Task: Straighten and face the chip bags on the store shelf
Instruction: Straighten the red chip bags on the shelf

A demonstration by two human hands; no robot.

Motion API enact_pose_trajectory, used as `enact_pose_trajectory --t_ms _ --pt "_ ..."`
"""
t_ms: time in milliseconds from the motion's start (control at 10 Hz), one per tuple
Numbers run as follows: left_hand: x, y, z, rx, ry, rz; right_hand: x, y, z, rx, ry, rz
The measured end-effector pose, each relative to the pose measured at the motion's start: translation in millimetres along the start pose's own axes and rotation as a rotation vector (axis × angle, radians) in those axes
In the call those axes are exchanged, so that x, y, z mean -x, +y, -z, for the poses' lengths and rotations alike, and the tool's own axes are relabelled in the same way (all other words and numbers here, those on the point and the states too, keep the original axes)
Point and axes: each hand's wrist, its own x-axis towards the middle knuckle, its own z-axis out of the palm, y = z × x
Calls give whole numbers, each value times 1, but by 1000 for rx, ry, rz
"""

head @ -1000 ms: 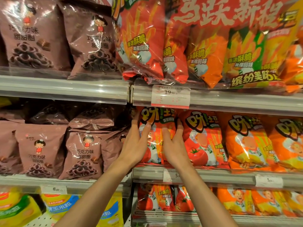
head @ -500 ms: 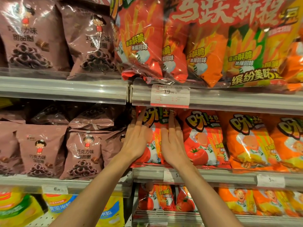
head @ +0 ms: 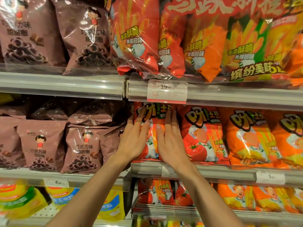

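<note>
Both hands flat on the red bag at frame centre, mid shelf, just under the price tag. Left hand lies on the bag's left half, fingers spread and reaching up to the logo; right hand on its right half, fingers together. Palms pressed on the front, nothing gripped, no fingers curled round an edge as far as I can see. Bag stands upright at the left end of its row, touching the next red bag to the right, w/ orange bags further right. Brown bags sit centre left, across the shelf divider.

Risks, as I judge them:
- Pushing too hard w/ flat palms could crush chips or shove the bag back so it sits behind the row's face, not flush.
- Uneven push, one hand more than the other, would likely twist it so the front angles away.
- Bag is puffy and slick; palms may slide and leave it leaning on its neighbour or tipping toward the gap by the divider.
- Upper shelf bags overhang the shelf edge at upper centre; lifting the hands fast could knock the tag or snag that overhang.
- Brown bags look slumped and stacked loosely, so an elbow bump at lower left could topple them.
</note>
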Motion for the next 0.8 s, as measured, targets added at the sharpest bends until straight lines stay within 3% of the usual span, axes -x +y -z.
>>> enact_pose_trajectory --t_ms 100,200,500,800 --pt "-2 -6 0 -23 -1 7 -1 -6 14 -217 -68 -96" --pt "-5 -13 0 -9 36 44 -1 0 28 -260 -76 -138" --pt "24 -13 27 -70 3 -69 31 12 62 -218 -221 -118" --pt "62 -15 74 -52 -29 -143 76 -7 90 -151 -137 -189"
